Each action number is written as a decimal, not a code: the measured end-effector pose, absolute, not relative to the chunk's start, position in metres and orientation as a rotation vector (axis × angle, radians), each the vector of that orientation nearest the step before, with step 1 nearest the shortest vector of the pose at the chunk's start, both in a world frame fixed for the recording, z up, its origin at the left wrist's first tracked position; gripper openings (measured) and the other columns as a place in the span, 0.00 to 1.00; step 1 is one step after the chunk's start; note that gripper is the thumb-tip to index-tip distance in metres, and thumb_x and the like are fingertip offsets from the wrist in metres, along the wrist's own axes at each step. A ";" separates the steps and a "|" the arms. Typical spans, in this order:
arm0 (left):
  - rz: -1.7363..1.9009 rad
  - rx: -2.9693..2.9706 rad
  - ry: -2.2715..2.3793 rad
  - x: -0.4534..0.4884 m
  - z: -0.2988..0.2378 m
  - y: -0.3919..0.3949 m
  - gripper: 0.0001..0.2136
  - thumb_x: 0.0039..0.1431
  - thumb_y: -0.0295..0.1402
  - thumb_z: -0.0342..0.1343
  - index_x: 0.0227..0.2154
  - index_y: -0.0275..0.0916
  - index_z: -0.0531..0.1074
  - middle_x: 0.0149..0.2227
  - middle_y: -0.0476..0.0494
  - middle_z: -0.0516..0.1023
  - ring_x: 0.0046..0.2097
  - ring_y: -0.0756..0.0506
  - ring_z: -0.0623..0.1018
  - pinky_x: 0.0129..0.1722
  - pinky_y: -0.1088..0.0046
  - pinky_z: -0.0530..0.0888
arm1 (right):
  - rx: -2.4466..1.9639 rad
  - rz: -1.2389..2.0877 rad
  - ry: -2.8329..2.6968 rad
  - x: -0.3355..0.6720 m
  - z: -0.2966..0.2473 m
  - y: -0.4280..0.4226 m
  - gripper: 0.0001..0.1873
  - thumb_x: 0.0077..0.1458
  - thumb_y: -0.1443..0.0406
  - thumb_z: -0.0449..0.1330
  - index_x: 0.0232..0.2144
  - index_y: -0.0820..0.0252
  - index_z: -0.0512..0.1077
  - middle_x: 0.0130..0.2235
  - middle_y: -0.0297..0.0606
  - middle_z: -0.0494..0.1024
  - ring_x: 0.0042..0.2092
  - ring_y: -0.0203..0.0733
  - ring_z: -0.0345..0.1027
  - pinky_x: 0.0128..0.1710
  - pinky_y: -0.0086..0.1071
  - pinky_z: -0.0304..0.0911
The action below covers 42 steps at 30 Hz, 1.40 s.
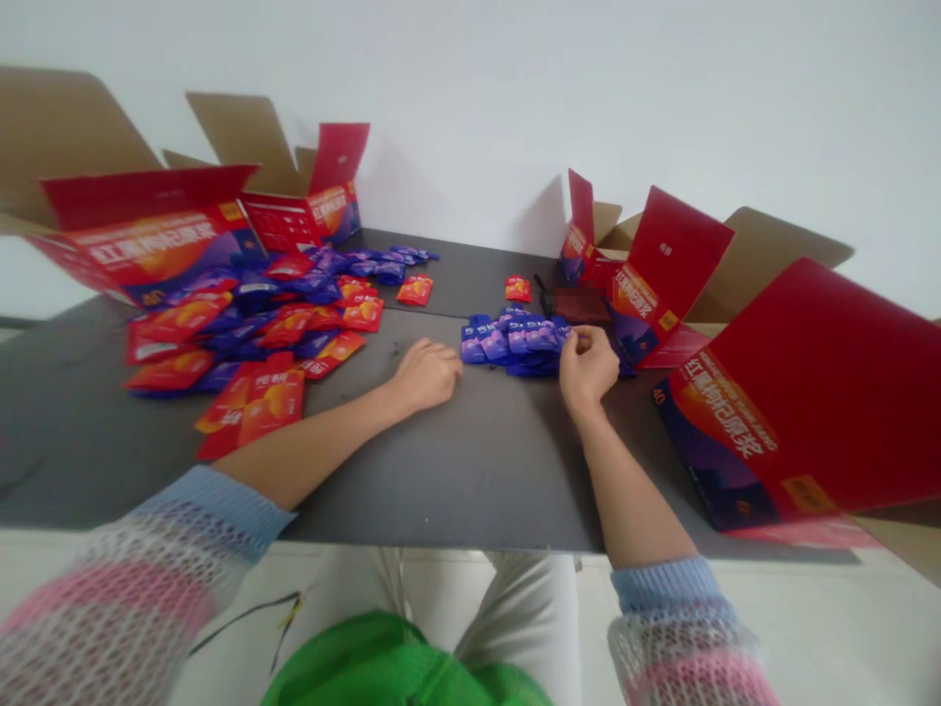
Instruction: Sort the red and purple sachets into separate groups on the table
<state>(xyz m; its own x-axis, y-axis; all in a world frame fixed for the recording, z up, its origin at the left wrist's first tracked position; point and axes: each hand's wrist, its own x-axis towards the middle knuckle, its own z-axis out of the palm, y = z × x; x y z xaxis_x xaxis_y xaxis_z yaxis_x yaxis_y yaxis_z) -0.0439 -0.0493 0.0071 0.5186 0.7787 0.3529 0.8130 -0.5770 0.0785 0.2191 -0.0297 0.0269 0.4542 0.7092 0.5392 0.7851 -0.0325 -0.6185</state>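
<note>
Purple sachets (pixel 507 343) beside right hand (pixel 589 368)

White wall (pixel 470 108) – dark grey table (pixel 485 471) – pale floor (pixel 823 628) below

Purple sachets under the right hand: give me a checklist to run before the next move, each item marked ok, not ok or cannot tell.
1. Right hand grip on a purple sachet: ok, pinched at its end.
2. Left hand free: ok, resting on the dark table, nothing visible in it.
3. Group under the right hand all purple: ok.
4. Left heap sorted by colour: not ok, red and purple sachets lie mixed.
5. Purple sachet count: cannot tell, they overlap.
6. Contents of the open red carton at right: cannot tell, its inside is hidden.
</note>
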 end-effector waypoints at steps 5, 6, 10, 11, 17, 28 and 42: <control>-0.447 -2.083 -1.939 -0.076 0.041 -0.041 0.13 0.56 0.27 0.49 0.34 0.31 0.80 0.36 0.27 0.80 0.42 0.31 0.79 0.43 0.51 0.70 | -1.670 -0.057 -1.464 0.201 0.024 -0.038 0.16 0.60 0.58 0.53 0.42 0.57 0.77 0.29 0.36 0.77 0.32 0.43 0.69 0.36 0.32 0.58; -0.431 -1.967 -2.053 -0.084 0.048 -0.038 0.13 0.56 0.28 0.50 0.34 0.29 0.80 0.35 0.25 0.80 0.42 0.30 0.79 0.43 0.51 0.71 | -1.657 -0.049 -1.479 0.200 0.024 -0.039 0.16 0.60 0.57 0.53 0.41 0.57 0.77 0.29 0.36 0.77 0.32 0.43 0.69 0.36 0.32 0.58; -0.405 -1.627 -2.421 -0.127 0.066 -0.029 0.15 0.55 0.32 0.54 0.38 0.22 0.77 0.40 0.19 0.79 0.45 0.28 0.79 0.46 0.46 0.70 | -1.625 -0.018 -1.497 0.198 0.024 -0.040 0.15 0.59 0.58 0.53 0.39 0.57 0.77 0.28 0.36 0.76 0.31 0.43 0.68 0.34 0.31 0.57; -0.421 -1.570 -2.484 -0.140 0.069 -0.028 0.17 0.55 0.33 0.55 0.39 0.20 0.76 0.42 0.17 0.79 0.47 0.27 0.78 0.47 0.44 0.69 | -1.621 -0.014 -1.496 0.198 0.025 -0.040 0.15 0.59 0.58 0.53 0.39 0.57 0.78 0.28 0.36 0.76 0.31 0.43 0.68 0.34 0.31 0.56; -0.749 -1.260 -2.607 -0.221 0.052 -0.021 0.23 0.45 0.38 0.66 0.39 0.21 0.72 0.49 0.19 0.77 0.54 0.28 0.73 0.53 0.30 0.59 | -1.596 -0.009 -1.522 0.197 0.026 -0.041 0.16 0.59 0.58 0.53 0.38 0.58 0.77 0.27 0.36 0.76 0.30 0.43 0.67 0.34 0.32 0.57; -0.750 -1.303 -2.806 -0.238 0.035 -0.015 0.36 0.33 0.51 0.71 0.36 0.22 0.71 0.57 0.09 0.68 0.60 0.18 0.66 0.51 0.22 0.54 | -1.600 0.040 -1.543 0.198 0.029 -0.042 0.16 0.58 0.58 0.53 0.38 0.58 0.78 0.27 0.36 0.75 0.31 0.43 0.68 0.35 0.32 0.57; -0.778 -1.243 -2.615 -0.192 0.056 -0.034 0.24 0.65 0.32 0.46 0.55 0.12 0.63 0.58 0.11 0.67 0.58 0.26 0.69 0.52 0.31 0.62 | -1.618 0.097 -1.556 0.198 0.026 -0.040 0.14 0.58 0.59 0.55 0.39 0.57 0.78 0.29 0.37 0.78 0.32 0.44 0.71 0.36 0.33 0.60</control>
<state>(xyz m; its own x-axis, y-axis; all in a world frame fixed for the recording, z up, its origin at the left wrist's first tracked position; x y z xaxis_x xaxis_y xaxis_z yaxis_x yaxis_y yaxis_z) -0.1918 -0.0344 0.0564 -0.6478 0.6824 0.3386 0.7565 0.5239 0.3914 0.1980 -0.0402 0.0261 0.2173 0.8444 0.4897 0.7771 0.1539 -0.6103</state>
